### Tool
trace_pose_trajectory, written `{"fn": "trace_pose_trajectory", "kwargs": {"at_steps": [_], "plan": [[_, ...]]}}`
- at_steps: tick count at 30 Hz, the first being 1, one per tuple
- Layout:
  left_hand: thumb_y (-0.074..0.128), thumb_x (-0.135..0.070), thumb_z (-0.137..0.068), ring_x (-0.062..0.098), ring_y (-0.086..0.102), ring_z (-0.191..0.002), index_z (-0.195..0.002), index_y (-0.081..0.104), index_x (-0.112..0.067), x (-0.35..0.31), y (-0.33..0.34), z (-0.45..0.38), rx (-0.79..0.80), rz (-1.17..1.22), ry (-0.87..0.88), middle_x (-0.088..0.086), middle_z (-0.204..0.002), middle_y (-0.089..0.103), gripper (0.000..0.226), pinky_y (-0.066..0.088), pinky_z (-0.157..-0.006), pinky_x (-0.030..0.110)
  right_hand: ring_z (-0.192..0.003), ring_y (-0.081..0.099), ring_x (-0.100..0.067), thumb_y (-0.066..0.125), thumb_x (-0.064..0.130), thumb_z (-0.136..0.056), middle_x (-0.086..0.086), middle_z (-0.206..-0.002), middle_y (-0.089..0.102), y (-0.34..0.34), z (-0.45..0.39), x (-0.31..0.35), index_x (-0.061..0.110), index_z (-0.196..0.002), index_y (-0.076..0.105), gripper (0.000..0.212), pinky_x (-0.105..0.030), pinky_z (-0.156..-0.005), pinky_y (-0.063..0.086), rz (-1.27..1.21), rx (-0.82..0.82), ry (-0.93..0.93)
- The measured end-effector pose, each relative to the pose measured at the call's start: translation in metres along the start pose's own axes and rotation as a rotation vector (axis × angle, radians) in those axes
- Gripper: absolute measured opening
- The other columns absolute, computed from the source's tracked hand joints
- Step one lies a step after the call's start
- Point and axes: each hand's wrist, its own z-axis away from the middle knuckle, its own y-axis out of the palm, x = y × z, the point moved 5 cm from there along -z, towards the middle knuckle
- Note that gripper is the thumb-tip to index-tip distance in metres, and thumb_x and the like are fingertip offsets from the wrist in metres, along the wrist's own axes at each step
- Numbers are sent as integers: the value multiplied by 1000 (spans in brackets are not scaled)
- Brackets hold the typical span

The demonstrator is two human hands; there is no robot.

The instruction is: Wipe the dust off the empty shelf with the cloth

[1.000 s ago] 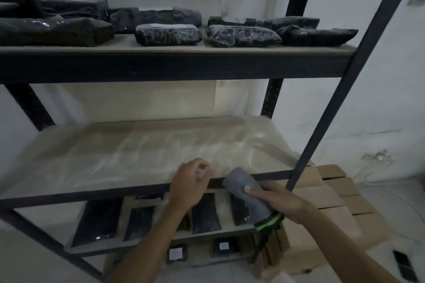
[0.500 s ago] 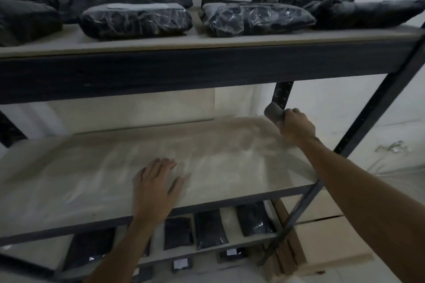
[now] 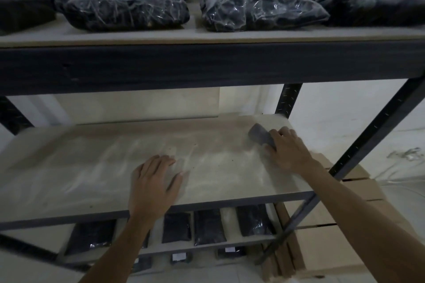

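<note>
The empty shelf (image 3: 92, 167) is a pale, dusty board in a dark metal rack, filling the middle of the head view. My right hand (image 3: 289, 151) presses a folded grey cloth (image 3: 261, 135) onto the board near its back right corner, fingers closed over the cloth. My left hand (image 3: 154, 181) lies flat on the board near the front edge, fingers spread, holding nothing. Dust streaks run across the board between the two hands.
The upper shelf (image 3: 207, 62) overhangs close above, loaded with several dark plastic-wrapped bundles (image 3: 262, 11). Black rack posts (image 3: 358, 149) stand at the right. A lower shelf holds dark packets (image 3: 208, 227). Cardboard boxes (image 3: 333, 243) are stacked at the right of the rack.
My right hand brought the cloth from the front edge up to the back right corner, then dragged it slightly forward and left along the board. My left hand opened and settled flat on the shelf.
</note>
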Motion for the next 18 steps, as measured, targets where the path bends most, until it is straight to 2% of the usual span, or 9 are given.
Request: {"fn": "trace_pose_trajectory", "kwargs": {"at_steps": [4,5,7,9,11,14,18], "plan": [[44,-56,-94,21,55,-127,-120,63,-25,0,0,0,-6,-11,-4,-2,-129,64,45,43,-102,44,-95,57,-30,45,38,-105,-11,-111,57,-5,-19,-5,13,-124,47,32,-37,-77,44,-41,139,31],[44,-56,-94,21,55,-127,-120,62,-25,0,0,0,-7,-14,-5,-2,-128,65,44,43,-102,44,-92,58,-30,47,36,-104,-12,-112,58,-10,-29,-9,13,-122,48,30,-37,-77,45,-68,142,60],[44,-57,-94,20,55,-126,-120,62,-25,0,0,-1,-9,-12,-8,-3,-128,65,44,43,-102,44,-90,60,-32,49,33,-103,-13,-110,61,-25,-51,-23,13,-118,48,26,-41,-78,51,-77,31,148],[44,-58,-94,20,55,-126,-119,62,-26,0,0,-1,-10,-19,-9,-4,-128,64,45,43,-102,44,-98,60,-34,49,33,-103,-15,-116,61,-27,-66,-37,12,-123,48,29,-47,-84,52,-47,-42,238],[44,-58,-94,20,55,-126,-119,62,-25,0,0,-1,-14,-27,-6,-4,-128,64,45,42,-102,44,-115,55,-38,46,31,-104,-17,-130,56,-12,-71,-45,11,-133,46,35,-50,-93,47,-20,10,285],[47,-55,-93,20,55,-125,-119,62,-24,0,0,-1,-23,-28,-5,-3,-127,65,43,43,-102,45,-122,51,-38,43,30,-105,-16,-139,50,3,-64,-40,9,-137,45,39,-48,-95,46,-3,43,218],[48,-55,-92,20,55,-126,-120,62,-24,-1,-1,-1,-30,-20,-11,-3,-127,64,44,42,-103,43,-100,58,-32,45,41,-101,-12,-114,56,8,-32,-6,9,-119,52,37,-44,-82,49,-93,69,-50]]}}
